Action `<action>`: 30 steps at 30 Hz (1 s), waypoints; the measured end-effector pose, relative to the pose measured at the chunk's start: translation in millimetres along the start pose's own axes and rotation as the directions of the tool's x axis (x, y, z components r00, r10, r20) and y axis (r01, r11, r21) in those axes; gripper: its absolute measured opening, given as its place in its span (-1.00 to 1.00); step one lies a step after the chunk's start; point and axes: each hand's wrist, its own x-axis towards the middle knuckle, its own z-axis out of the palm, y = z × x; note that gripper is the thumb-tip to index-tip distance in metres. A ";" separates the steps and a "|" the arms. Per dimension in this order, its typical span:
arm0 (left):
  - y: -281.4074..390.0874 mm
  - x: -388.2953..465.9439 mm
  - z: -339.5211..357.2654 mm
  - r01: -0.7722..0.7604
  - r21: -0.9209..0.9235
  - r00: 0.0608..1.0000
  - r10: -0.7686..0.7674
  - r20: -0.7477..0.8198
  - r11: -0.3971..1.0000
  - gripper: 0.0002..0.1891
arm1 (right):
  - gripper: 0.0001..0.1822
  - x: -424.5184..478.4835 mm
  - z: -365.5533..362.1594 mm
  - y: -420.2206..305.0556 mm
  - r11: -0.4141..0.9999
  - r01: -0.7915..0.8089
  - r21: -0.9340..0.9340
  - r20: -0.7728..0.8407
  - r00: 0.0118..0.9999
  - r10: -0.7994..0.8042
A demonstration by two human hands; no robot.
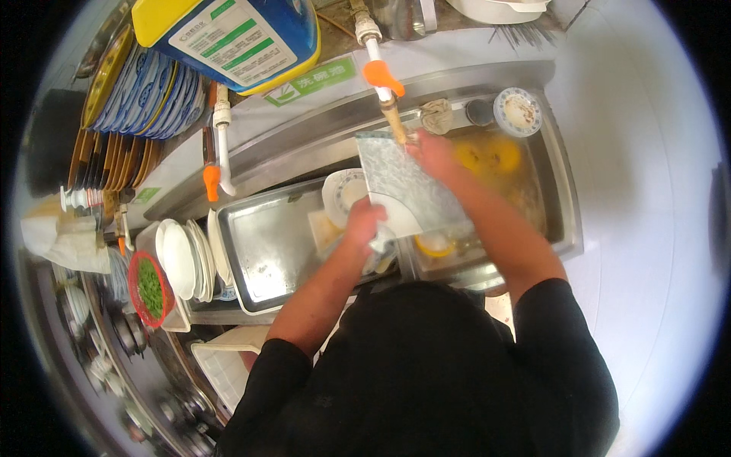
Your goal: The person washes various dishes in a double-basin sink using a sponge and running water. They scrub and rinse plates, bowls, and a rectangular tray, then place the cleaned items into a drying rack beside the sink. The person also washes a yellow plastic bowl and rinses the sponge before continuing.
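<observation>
A translucent, glass-like panel [414, 177] with a pale curved patch at its lower left corner is tilted over the divide between two sink areas. My right hand [431, 154] grips its upper edge, right beside the end of a tap [394, 117]. At the lower left edge, my left hand [365, 220] closes on the panel; motion blurs its fingers. A whitish, blurred thing [381, 239] shows just below that hand, and I cannot tell what it is. Behind my left hand, a patterned plate [344, 191] lies in a metal tray [268, 240].
Cloudy water with yellow items [497, 154] fills the right basin; a soiled bowl [517, 112] and a crumpled cloth [436, 116] sit on its rim. White plates [180, 260] and a red basket of greens [150, 288] stand left. A blue-yellow jug [240, 45] overhangs the back.
</observation>
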 end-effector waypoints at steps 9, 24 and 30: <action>1.0 18.4 3.5 -0.097 -0.118 0.995 0.093 -0.035 0.988 -0.54 | -0.47 -69.1 -21.0 67.9 0.808 -0.492 0.325 0.360 0.854 0.375; -19.4 7.8 35.5 0.104 -0.053 0.983 -0.094 0.160 0.993 -0.40 | -0.56 -27.3 18.4 -14.2 0.887 0.459 0.058 -0.438 0.810 -0.390; -15.1 27.4 3.9 0.127 -0.008 0.977 -0.124 0.173 0.992 -0.55 | -0.49 -46.6 33.5 -48.7 0.799 0.461 0.386 -0.180 0.887 -0.425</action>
